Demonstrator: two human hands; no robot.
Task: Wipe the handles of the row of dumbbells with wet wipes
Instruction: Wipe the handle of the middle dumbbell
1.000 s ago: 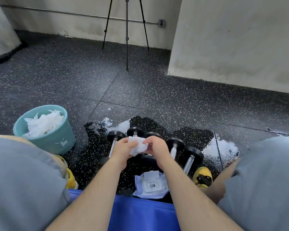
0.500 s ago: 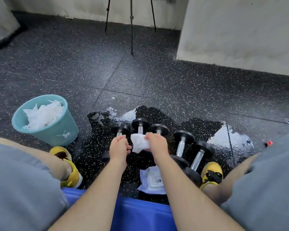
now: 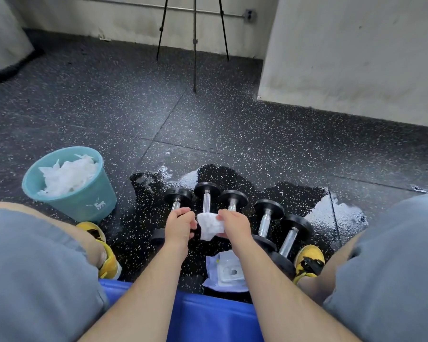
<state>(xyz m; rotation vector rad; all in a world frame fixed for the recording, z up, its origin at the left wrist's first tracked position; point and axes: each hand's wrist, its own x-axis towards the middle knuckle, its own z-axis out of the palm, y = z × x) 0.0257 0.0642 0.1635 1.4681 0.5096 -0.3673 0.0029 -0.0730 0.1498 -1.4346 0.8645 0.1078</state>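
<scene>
progress: mid-task by my judgement, cleaned handles not tellable | wet wipe (image 3: 210, 227): frame centre, over row of dumbbells (image 3: 232, 199) | right hand (image 3: 235, 224): pinching wipe | left hand (image 3: 179, 224): curled beside it, hold unclear | bin (image 3: 84, 198), left: full of crumpled wipes

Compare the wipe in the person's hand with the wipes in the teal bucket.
The held wipe is one piece; the bucket wipes are a heap of many. The held wipe hangs above the dumbbells, pinched by the right hand; the bucket wipes lie inside the teal bucket on the floor. Both are white and crumpled.
</scene>
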